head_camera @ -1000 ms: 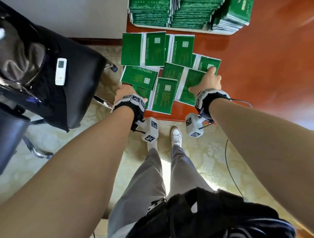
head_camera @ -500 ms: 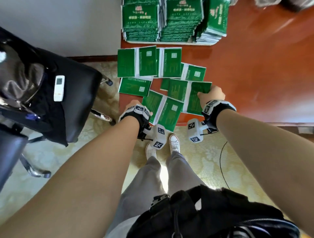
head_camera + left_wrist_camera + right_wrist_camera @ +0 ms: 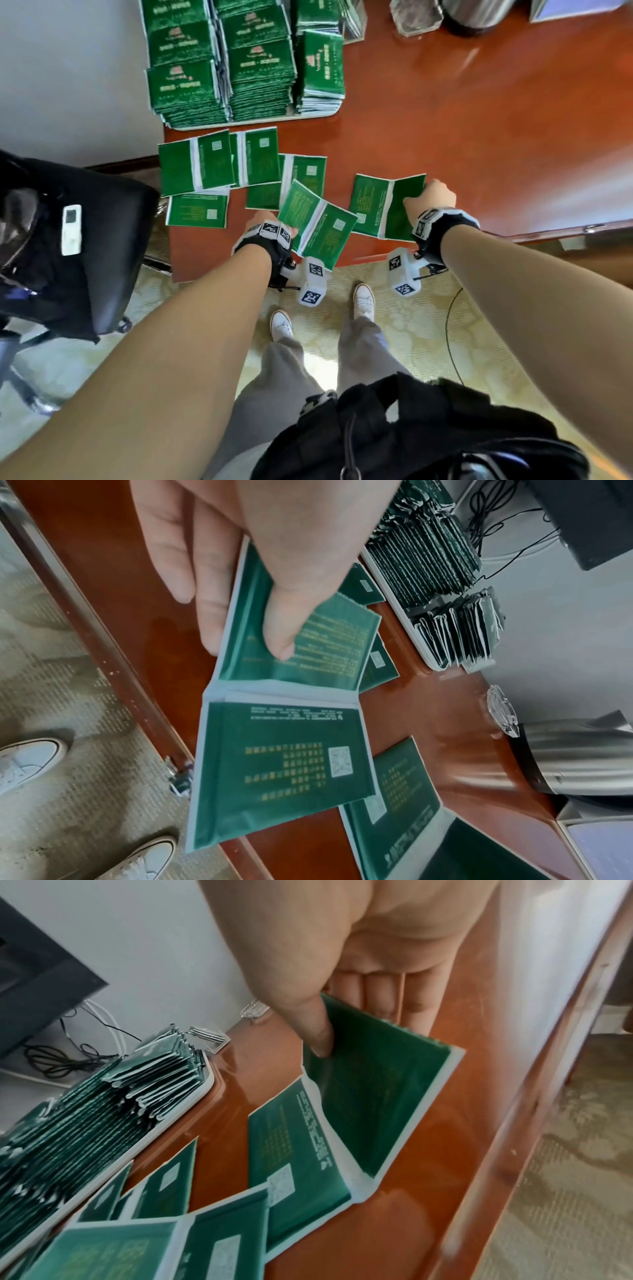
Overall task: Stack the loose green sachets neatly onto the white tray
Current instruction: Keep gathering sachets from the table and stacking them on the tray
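Loose green sachets (image 3: 212, 164) in joined pairs lie scattered on the red-brown table (image 3: 445, 120). My left hand (image 3: 265, 222) pinches one pair of sachets (image 3: 317, 222) (image 3: 284, 737) between thumb and fingers and holds it tilted above the table's near edge. My right hand (image 3: 430, 198) pinches the far corner of another pair of sachets (image 3: 380, 205) (image 3: 359, 1110), partly lifted off the table. The white tray (image 3: 308, 114) (image 3: 192, 1104) stands at the back with tall stacks of sachets (image 3: 219, 58) on it.
A black chair (image 3: 85, 246) with a bag and a white remote (image 3: 71, 229) stands at the left. A metal container (image 3: 472, 13) (image 3: 575, 756) and a clear glass object (image 3: 414, 17) sit at the table's far right. My feet stand on patterned carpet (image 3: 404, 329) below the table edge.
Both hands have lifted their sachet pairs off the table; the right hand carried its pair to the right, away from the pile. The view tilted so the tray stacks show more fully.
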`<state>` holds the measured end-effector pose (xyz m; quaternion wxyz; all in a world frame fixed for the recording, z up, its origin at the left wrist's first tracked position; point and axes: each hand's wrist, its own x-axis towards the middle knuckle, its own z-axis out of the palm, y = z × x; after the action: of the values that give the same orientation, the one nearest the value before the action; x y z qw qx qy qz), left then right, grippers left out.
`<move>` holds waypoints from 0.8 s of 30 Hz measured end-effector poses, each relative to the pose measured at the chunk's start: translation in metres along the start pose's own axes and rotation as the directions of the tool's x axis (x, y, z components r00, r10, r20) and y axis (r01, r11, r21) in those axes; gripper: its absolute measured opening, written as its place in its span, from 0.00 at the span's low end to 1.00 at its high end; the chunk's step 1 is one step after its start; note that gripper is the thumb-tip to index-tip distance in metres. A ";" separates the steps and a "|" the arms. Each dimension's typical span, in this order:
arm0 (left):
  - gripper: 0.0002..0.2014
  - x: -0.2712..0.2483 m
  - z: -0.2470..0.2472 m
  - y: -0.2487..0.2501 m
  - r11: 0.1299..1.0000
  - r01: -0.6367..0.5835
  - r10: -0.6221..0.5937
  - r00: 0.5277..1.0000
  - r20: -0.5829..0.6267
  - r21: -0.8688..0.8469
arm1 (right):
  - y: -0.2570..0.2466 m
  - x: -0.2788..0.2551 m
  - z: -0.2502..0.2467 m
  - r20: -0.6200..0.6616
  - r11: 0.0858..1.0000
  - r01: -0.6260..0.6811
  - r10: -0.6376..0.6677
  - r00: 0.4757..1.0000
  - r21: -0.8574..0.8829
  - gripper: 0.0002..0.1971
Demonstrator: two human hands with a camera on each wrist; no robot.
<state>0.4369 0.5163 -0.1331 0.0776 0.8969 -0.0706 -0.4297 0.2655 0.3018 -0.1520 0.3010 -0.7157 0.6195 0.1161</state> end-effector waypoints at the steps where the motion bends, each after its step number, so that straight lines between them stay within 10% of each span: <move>1: 0.31 0.000 0.003 0.008 1.000 0.015 -0.015 1.000 -0.012 -0.013 | 0.002 0.006 -0.009 0.008 1.000 0.020 -0.020 1.000 -0.014 0.14; 10: 0.07 -0.012 0.019 0.062 0.965 -0.055 0.111 0.971 -0.212 0.257 | 0.009 0.040 -0.070 0.029 0.910 0.259 -0.265 0.964 -0.325 0.08; 17: 0.37 -0.007 0.086 0.075 0.736 -0.370 0.491 0.868 -0.071 0.567 | -0.008 0.026 -0.026 0.202 0.701 0.453 -0.415 0.887 -0.550 0.23; 24: 0.35 0.000 0.130 0.054 0.623 -0.546 0.648 0.762 0.022 0.560 | 0.048 0.025 0.034 0.263 0.571 0.617 -0.582 0.769 -0.541 0.35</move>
<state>0.3315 0.4530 -0.2027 -0.0311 0.8410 -0.4747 -0.2578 0.2317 0.2987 -0.2056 0.0971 -0.9355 0.2615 0.2168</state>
